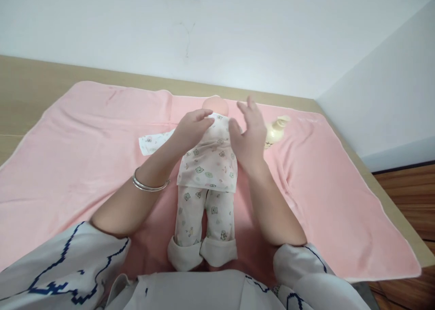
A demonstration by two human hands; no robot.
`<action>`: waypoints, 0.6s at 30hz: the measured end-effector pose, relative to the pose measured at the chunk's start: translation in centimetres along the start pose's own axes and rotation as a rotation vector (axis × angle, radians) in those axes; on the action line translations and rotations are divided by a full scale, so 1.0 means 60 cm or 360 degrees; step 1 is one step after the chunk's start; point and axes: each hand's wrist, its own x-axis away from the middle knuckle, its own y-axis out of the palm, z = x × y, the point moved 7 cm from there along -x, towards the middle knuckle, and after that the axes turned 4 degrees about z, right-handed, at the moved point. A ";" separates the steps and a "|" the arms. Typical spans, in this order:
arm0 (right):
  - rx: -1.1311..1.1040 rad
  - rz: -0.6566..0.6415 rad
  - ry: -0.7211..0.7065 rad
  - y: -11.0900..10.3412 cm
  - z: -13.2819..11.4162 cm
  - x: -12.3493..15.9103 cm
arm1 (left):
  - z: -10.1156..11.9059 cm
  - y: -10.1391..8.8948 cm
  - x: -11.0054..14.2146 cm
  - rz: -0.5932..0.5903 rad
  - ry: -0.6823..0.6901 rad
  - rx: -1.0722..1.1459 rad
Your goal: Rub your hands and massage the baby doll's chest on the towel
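Note:
A baby doll lies on the pink blanket, its bald head [216,104] toward the wall; which way its face is turned I cannot tell. It wears a white printed shirt [209,169] and matching trousers [219,215] with wide white cuffs. My left hand [192,128] is over the shirt's left shoulder, fingers stretched toward the collar, seemingly holding nothing. On the other side, my right hand [249,135] hovers above the right shoulder with its fingers spread and nothing in them. One shirt sleeve [154,142] extends out to the left; the right one is hidden behind my hand.
A cream pump bottle [276,132] stands on the blanket just right of my right hand. The pink blanket [68,165] covers most of a wooden table [27,79], wrinkled in places. A white wall [254,38] rises behind the table.

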 end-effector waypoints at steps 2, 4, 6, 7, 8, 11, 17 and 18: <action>0.0030 0.0189 -0.0011 -0.045 0.022 -0.009 | 0.025 0.030 0.004 -0.0131 0.0000 0.0228; 0.0101 0.0336 0.0006 -0.081 0.049 -0.016 | 0.050 0.068 0.003 -0.0271 -0.0040 0.0513; 0.0184 0.0429 0.0074 -0.106 0.081 -0.023 | 0.069 0.111 -0.004 -0.0439 -0.0186 0.0798; 0.0214 0.0448 0.0121 -0.115 0.098 -0.028 | 0.076 0.134 -0.009 -0.0536 -0.0286 0.0918; 0.0231 0.0454 0.0170 -0.121 0.114 -0.032 | 0.083 0.155 -0.016 -0.0627 -0.0381 0.1009; 0.0238 0.0437 0.0299 -0.128 0.151 -0.045 | 0.098 0.206 -0.041 -0.0778 -0.0555 0.1122; 0.0268 0.0116 0.0420 -0.094 0.165 -0.060 | 0.123 0.244 -0.062 -0.0814 -0.0558 0.1058; 0.0265 0.0071 0.0405 -0.087 0.162 -0.060 | 0.127 0.243 -0.062 -0.0783 -0.0518 0.1007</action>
